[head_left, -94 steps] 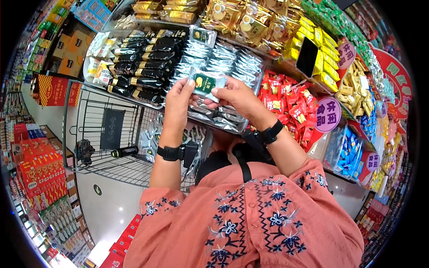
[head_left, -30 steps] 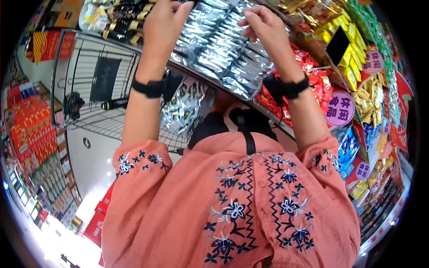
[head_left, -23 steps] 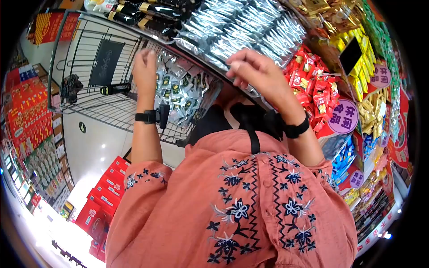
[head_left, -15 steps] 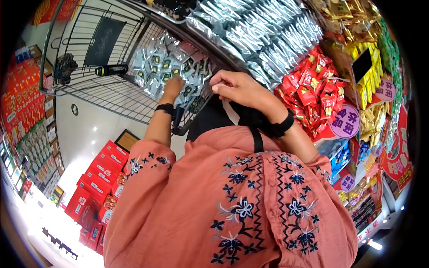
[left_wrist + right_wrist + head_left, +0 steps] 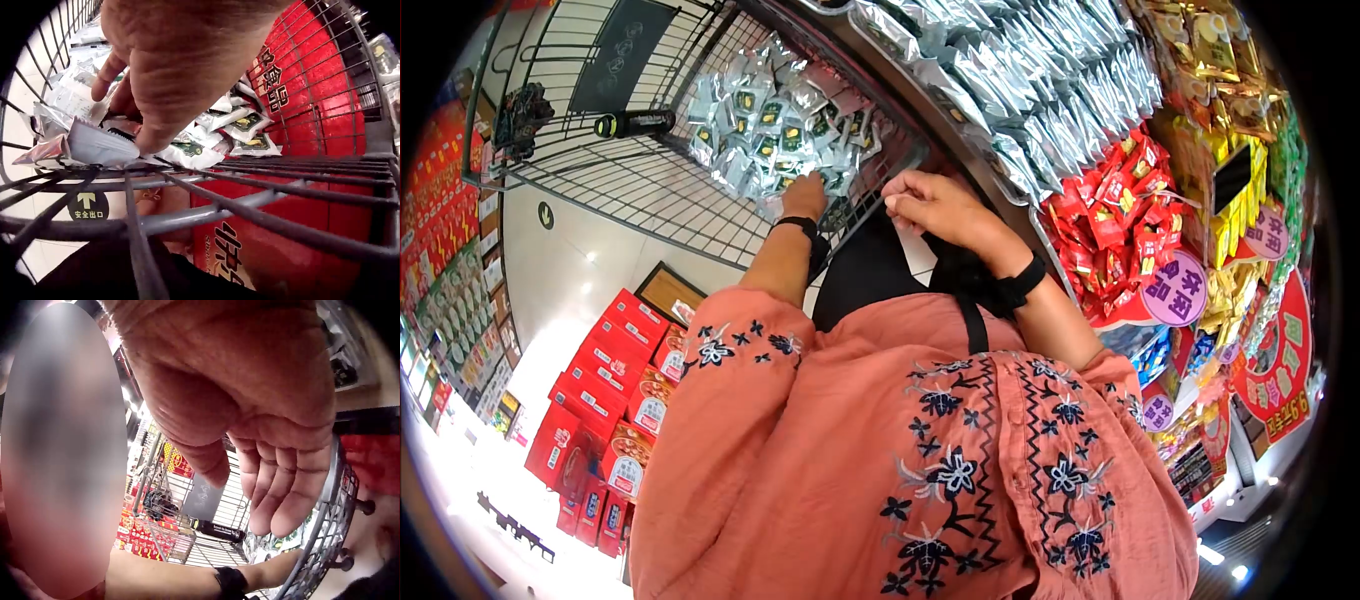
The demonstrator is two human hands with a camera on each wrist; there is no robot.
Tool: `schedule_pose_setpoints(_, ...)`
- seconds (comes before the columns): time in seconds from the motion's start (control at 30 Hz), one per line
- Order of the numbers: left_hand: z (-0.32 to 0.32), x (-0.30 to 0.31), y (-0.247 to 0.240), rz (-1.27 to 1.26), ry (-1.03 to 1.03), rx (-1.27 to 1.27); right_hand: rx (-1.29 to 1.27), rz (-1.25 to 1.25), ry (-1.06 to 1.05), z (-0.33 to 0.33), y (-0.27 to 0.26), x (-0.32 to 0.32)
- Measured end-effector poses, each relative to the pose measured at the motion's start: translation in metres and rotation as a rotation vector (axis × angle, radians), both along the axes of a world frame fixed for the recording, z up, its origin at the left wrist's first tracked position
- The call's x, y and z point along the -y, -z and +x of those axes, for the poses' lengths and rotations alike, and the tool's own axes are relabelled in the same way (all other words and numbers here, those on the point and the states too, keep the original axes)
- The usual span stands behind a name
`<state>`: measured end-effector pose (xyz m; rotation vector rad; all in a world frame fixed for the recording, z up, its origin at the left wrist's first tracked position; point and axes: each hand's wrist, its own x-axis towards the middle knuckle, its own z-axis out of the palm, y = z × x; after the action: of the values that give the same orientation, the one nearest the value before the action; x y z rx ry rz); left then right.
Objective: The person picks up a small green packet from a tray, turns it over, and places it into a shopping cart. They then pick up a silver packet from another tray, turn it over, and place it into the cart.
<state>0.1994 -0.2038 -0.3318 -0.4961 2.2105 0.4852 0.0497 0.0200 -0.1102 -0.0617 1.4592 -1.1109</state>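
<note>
My left hand (image 5: 805,195) reaches down into the wire shopping cart (image 5: 625,180), over a heap of small silver snack packets (image 5: 765,125) with green and yellow labels. In the left wrist view the fingers (image 5: 110,76) and thumb stand apart among the packets, and the thumb tip is right at a silver packet (image 5: 103,145) with a serrated edge. My right hand (image 5: 940,205) hovers by the cart's near corner, below the display of silver packets (image 5: 1030,90). The right wrist view shows its palm (image 5: 244,387) and loosely bent fingers, holding nothing.
A black bottle (image 5: 638,123) lies in the cart beside the heap. Red-wrapped snacks (image 5: 1110,220) fill a bin at right, near a purple round sign (image 5: 1175,288). Stacked red boxes (image 5: 595,390) stand on the floor at left.
The small packet held in both hands earlier is no longer between them. My left hand has gone from the display down into the cart; the right hand has drawn back from the display.
</note>
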Motion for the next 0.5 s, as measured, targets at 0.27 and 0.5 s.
schedule_pose_setpoints(0.27, -0.007, 0.018, -0.027, -0.007, -0.249, -0.015, -0.001, -0.010, -0.046, -0.003, -0.011, 0.004)
schedule_pose_setpoints(0.5, -0.024, 0.053, -0.117, 0.842, -1.187, -0.333, -0.056, -0.085, 0.019, -0.015, -0.032, 0.006)
